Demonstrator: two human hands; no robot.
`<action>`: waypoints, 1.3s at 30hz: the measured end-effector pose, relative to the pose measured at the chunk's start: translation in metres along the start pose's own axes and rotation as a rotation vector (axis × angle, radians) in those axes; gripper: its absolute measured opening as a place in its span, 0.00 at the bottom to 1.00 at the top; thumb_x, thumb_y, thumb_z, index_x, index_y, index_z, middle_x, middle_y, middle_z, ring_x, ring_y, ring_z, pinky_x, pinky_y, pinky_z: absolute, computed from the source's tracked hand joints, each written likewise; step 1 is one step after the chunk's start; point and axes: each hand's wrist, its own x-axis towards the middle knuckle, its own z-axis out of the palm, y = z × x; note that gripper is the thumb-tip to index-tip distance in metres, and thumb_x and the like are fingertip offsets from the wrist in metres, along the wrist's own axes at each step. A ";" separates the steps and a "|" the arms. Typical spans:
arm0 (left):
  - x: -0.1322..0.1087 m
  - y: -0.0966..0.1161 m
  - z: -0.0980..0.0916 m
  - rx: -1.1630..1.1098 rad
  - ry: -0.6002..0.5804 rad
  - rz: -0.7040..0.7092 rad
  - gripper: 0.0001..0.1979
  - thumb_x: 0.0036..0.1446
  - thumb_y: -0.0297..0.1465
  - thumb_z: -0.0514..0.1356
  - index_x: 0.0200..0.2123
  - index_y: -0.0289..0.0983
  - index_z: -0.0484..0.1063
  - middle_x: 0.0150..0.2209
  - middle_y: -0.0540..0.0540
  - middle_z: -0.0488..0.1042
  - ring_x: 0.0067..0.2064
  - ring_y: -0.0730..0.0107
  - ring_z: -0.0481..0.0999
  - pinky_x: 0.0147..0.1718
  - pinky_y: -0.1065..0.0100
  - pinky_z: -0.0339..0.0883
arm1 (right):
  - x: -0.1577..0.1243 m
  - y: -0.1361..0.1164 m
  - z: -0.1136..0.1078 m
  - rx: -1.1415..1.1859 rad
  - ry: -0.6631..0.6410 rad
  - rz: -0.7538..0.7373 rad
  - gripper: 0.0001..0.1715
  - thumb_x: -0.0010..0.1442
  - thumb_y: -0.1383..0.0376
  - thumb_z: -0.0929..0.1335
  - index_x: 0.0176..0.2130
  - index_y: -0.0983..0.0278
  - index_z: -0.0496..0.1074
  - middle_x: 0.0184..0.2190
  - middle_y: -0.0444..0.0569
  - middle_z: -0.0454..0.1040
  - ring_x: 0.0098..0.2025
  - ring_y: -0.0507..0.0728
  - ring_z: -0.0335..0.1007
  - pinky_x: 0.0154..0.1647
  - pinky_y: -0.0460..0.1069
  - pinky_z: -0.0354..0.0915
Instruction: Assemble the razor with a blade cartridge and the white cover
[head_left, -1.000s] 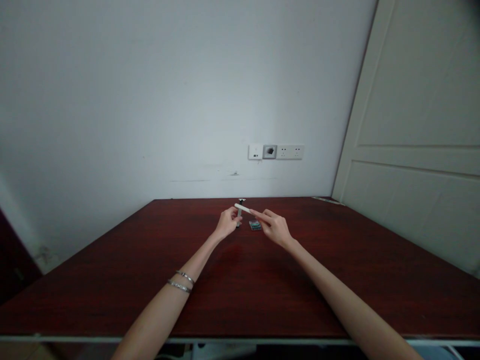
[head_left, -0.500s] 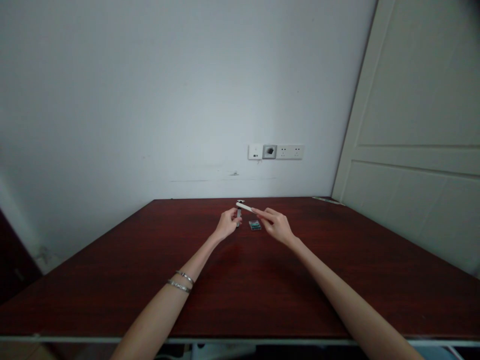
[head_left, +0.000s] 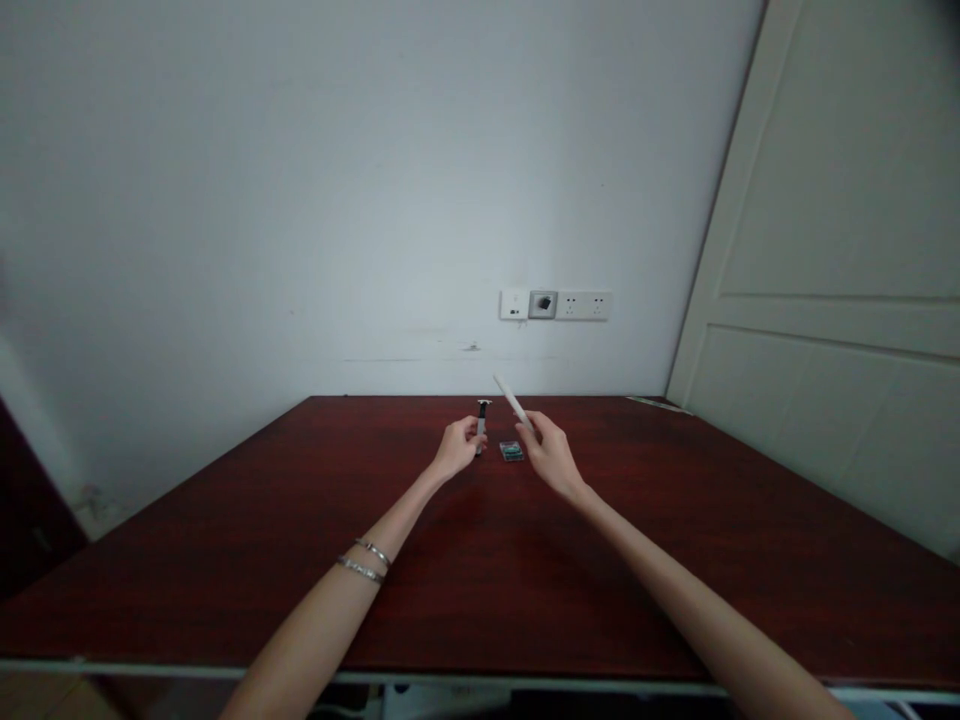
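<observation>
- Left hand (head_left: 456, 448) is out toward the far edge of the worktop (head_left: 480, 590), about midway along it. Its fingers are wrapped round a slim grey tool (head_left: 481, 414).
- The tool stands upright with its dark head on top. My read is that this keeps the head end clear and facing the other hand.
- Right hand (head_left: 553, 457) is just beside it, fingers pinching the lower end of a white stick (head_left: 511, 399).
- The stick tilts up and away toward the far edge. Its free tip is apart from the tool's head, with nothing touching.
- On the worktop between the two hands lies a small teal case (head_left: 511, 451), flat and close by, probably parked there within easy reach.
- The case is too small to tell what it holds, or whether it is open or closed.
- Two bracelets (head_left: 364, 560) sit on the left wrist.
</observation>
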 end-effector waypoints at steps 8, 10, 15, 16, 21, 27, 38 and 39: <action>-0.002 0.001 0.004 0.002 -0.005 0.027 0.03 0.46 0.21 0.56 0.27 0.33 0.66 0.24 0.50 0.71 0.24 0.75 0.72 0.24 0.74 0.66 | -0.009 -0.022 0.023 0.582 -0.103 0.452 0.21 0.54 0.48 0.60 0.31 0.63 0.63 0.16 0.35 0.53 0.14 0.45 0.44 0.12 0.41 0.42; -0.002 0.002 0.004 -0.007 -0.004 0.022 0.04 0.46 0.21 0.56 0.28 0.33 0.67 0.24 0.49 0.71 0.25 0.74 0.73 0.25 0.74 0.66 | -0.014 -0.024 0.029 0.612 -0.085 0.432 0.21 0.53 0.48 0.61 0.30 0.63 0.63 0.16 0.35 0.52 0.14 0.45 0.43 0.12 0.41 0.42; -0.002 0.002 0.004 0.003 0.003 0.010 0.06 0.45 0.20 0.56 0.30 0.32 0.68 0.27 0.47 0.73 0.26 0.73 0.73 0.27 0.72 0.68 | -0.030 -0.026 0.043 0.648 -0.060 0.450 0.20 0.54 0.48 0.61 0.30 0.63 0.62 0.16 0.35 0.51 0.15 0.45 0.43 0.12 0.41 0.42; -0.002 0.001 0.004 0.011 0.003 0.011 0.06 0.45 0.20 0.56 0.30 0.32 0.68 0.27 0.47 0.73 0.26 0.73 0.73 0.27 0.72 0.68 | -0.030 -0.026 0.044 0.655 -0.050 0.454 0.20 0.54 0.48 0.61 0.30 0.63 0.61 0.16 0.35 0.50 0.15 0.45 0.42 0.12 0.41 0.42; -0.001 0.000 0.004 0.016 -0.016 0.050 0.05 0.46 0.22 0.56 0.29 0.33 0.68 0.27 0.47 0.73 0.26 0.74 0.73 0.27 0.72 0.68 | -0.022 -0.027 0.047 0.646 -0.015 0.429 0.20 0.54 0.48 0.60 0.29 0.62 0.60 0.17 0.36 0.52 0.15 0.45 0.43 0.12 0.41 0.44; 0.000 -0.003 0.004 0.020 -0.007 0.048 0.06 0.44 0.20 0.56 0.29 0.33 0.68 0.27 0.47 0.74 0.29 0.72 0.74 0.30 0.72 0.68 | -0.029 -0.028 0.051 0.663 -0.006 0.457 0.20 0.54 0.47 0.60 0.30 0.62 0.60 0.17 0.36 0.51 0.15 0.45 0.43 0.11 0.41 0.43; 0.001 0.006 0.003 -0.026 0.020 0.026 0.07 0.44 0.20 0.57 0.31 0.32 0.69 0.27 0.46 0.75 0.30 0.70 0.75 0.31 0.70 0.68 | -0.040 -0.029 0.064 0.729 0.000 0.491 0.20 0.55 0.47 0.60 0.31 0.61 0.59 0.18 0.35 0.50 0.16 0.45 0.41 0.12 0.41 0.41; 0.002 0.006 0.003 -0.026 0.021 0.028 0.07 0.44 0.21 0.57 0.30 0.32 0.69 0.27 0.46 0.75 0.30 0.70 0.75 0.31 0.69 0.68 | -0.039 -0.030 0.064 0.739 0.011 0.486 0.20 0.56 0.48 0.60 0.31 0.61 0.59 0.18 0.36 0.50 0.16 0.45 0.41 0.12 0.41 0.41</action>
